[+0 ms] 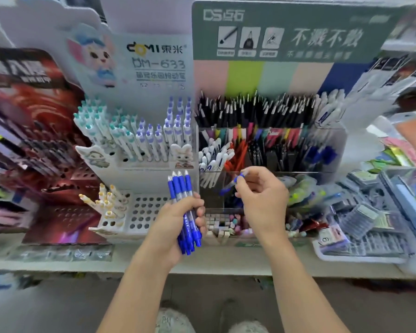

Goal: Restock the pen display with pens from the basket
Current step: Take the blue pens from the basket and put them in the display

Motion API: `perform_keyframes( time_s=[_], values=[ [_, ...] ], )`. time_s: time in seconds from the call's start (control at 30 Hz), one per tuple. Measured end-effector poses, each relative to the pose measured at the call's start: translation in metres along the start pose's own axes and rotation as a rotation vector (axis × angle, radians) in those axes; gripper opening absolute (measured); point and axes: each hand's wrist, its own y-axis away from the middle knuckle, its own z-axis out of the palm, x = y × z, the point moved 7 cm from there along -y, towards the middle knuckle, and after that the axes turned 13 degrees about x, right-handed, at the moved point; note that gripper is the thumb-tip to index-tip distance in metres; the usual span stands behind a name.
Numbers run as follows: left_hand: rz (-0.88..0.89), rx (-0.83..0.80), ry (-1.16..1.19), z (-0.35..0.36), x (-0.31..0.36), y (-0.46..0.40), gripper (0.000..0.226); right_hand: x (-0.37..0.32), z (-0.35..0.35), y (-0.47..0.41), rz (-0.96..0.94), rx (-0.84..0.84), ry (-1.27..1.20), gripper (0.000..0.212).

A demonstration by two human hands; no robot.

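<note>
Right now your left hand is wrapped around a bundle of blue pens, fingers curled tight over the barrels, tips pointing up and the blue clip ends poking out below your palm. That bundle sits near you, just in front of the white perforated stand, whose holes show bare on its near tier.

Your right hand is over to the right and a touch farther out, pinching a single blue pen between thumb and fingertips. The pen is tilted, one end down toward the clear compartment of the pen display, right beside the red pens and the white pens. Whether it touches anything inside that compartment is hard to tell through the blur.

Farther back, black pens stand in a packed row under the green header card. To the far left, white pens with teal and purple caps fill the upper tier of the stand.
</note>
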Motion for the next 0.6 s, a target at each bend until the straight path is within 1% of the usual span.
perform_keyframes(
  time_s=[0.1,0.23,0.37,0.47,0.6],
  values=[
    [-0.021,0.000,-0.036,0.006,-0.005,0.002,0.016,0.014,0.012,-0.003,-0.075,-0.014,0.101,0.011],
    [-0.053,-0.019,-0.107,0.012,-0.004,0.001,0.014,0.026,0.028,-0.004,-0.082,-0.031,0.150,0.008],
    [-0.060,-0.043,-0.135,0.015,0.000,0.000,0.011,0.036,0.043,0.001,-0.064,-0.046,0.223,0.007],
    [-0.054,-0.076,-0.175,0.016,0.000,0.000,0.010,0.045,0.049,0.002,-0.019,-0.026,0.271,0.008],
    [-0.023,-0.102,-0.222,0.015,0.000,0.000,0.010,0.043,0.043,0.005,0.024,0.046,0.226,0.006]
  ],
)
